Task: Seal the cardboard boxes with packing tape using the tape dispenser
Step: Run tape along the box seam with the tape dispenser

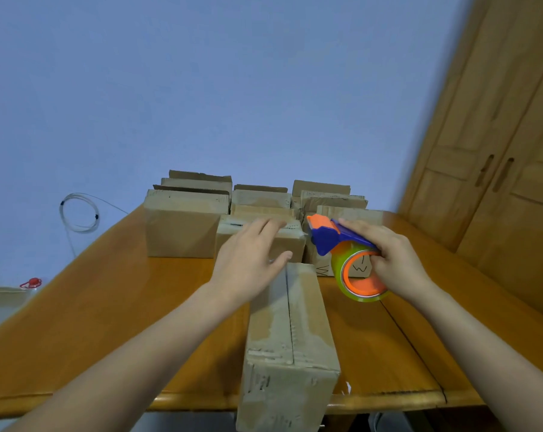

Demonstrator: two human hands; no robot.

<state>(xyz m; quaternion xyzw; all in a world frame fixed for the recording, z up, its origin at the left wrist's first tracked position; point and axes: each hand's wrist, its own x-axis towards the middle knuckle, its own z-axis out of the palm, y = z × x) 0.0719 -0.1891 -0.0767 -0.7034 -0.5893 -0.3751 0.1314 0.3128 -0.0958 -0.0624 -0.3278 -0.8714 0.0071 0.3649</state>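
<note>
Right hand [398, 263] grips tape dispenser [345, 254]; left hand [248, 260], fingers extended, above near cardboard box [290, 332] on tabletop [108, 307].

A plain pale-blue wall [201, 88] fills the back of the room, evenly lit, with a thin coiled cable [79, 213] hanging on it just past the left edge of the table. The table [108, 307] is glossy orange-brown wood, with a dark seam running across its top towards the front right corner. At the right stands a tall light-wood wardrobe [513, 244] with panelled doors and two slot handles [503, 174] side by side.
</note>
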